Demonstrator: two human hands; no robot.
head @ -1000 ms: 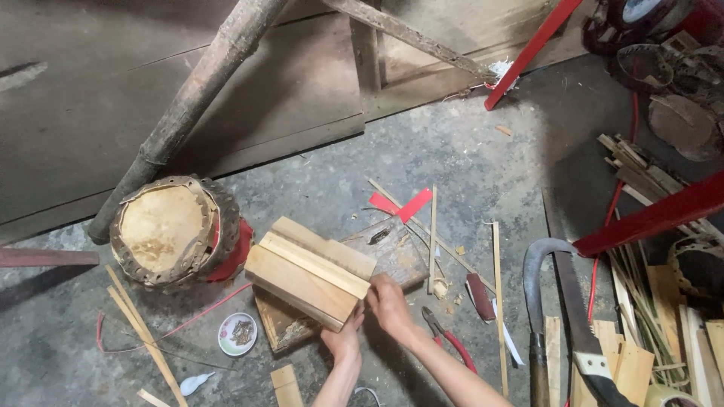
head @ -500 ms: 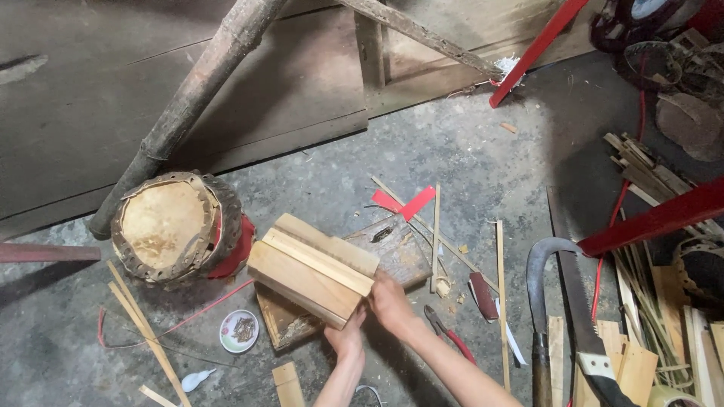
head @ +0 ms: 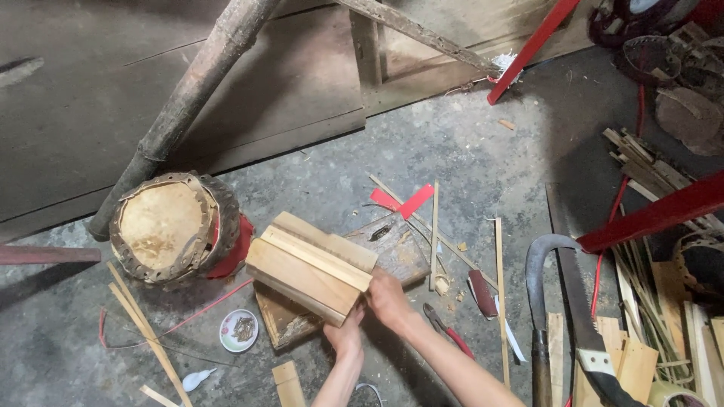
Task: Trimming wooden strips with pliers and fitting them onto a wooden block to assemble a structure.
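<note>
A bundle of pale rectangular wood blocks lies tilted on a dark worn board on the concrete floor. My left hand grips the bundle's near lower corner. My right hand presses against the bundle's near end face, fingers wrapped on it. Both forearms come in from the bottom edge.
A round log stump with a red base stands to the left, under a leaning pole. A small white dish, thin sticks, pliers, a knife, a curved saw and wood offcuts lie around. Red bars cross at right.
The view has shifted slightly; the wood bundle sits a little higher and both hands have kept their hold on its near end.
</note>
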